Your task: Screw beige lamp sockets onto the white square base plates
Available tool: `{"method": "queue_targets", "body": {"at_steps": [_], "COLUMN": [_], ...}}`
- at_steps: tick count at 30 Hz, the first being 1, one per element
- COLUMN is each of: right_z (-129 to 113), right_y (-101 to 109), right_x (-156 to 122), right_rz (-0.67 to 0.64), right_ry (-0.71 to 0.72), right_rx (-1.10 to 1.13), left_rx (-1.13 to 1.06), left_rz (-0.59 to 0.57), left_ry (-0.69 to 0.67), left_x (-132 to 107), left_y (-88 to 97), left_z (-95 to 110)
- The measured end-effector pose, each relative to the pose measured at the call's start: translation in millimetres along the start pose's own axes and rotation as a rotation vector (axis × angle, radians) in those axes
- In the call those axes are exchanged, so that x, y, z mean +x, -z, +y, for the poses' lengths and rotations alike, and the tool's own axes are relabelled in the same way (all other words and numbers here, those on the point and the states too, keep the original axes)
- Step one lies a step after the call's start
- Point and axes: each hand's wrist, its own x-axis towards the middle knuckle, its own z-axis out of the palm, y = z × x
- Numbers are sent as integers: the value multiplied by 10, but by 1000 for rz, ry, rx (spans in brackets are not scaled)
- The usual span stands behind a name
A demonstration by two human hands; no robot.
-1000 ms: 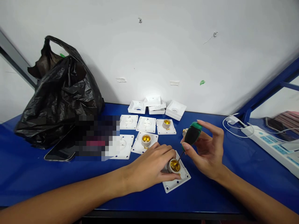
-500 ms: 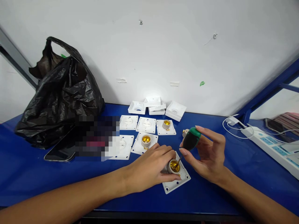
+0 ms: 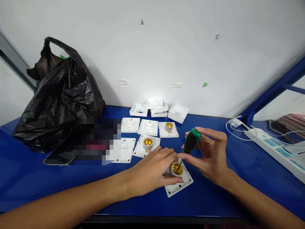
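On the blue surface (image 3: 35, 181), a black bag (image 3: 59, 95) slumps far left of the lamp socket (image 3: 177, 169) — its contents hidden. White socket plates (image 3: 148, 127) lie just behind the socket. The left hand (image 3: 152, 171) clasps the socket; the right hand (image 3: 212, 159) pinches a screwdriver (image 3: 190, 143) — tip inside the socket's brass cup.

Plates (image 3: 149, 127) lie on the table (image 3: 35, 184) between bag (image 3: 59, 95) and power strip (image 3: 276, 149).

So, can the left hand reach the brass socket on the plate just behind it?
Probably yes: nothing lies between the left hand and that rear socket, though it is busy gripping the near socket.
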Motion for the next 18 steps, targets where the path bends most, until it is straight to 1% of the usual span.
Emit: {"method": "queue_targets", "body": {"at_steps": [3,8,11,13,18], "right_z": [-14,7,36,38,-13], "right_y": [-13,-7,12,24,20], "right_x": [17,44,43,41,39], "right_rz": [15,34,22,3,-30], "right_ry": [-3,-74,-100,-87,5], "right_rx": [9,-24,-13,-6,31], "left_rx": [-8,-35,-26,-16,-8], "left_rz": [5,13,11,4,-10], "left_ry": [1,-12,-19,-20,-4], "left_x": [-9,-3,3,3,2], "left_y": [-2,-9,-10,-8,-5], "left_z": [-6,-18,-19,-16,-10]}}
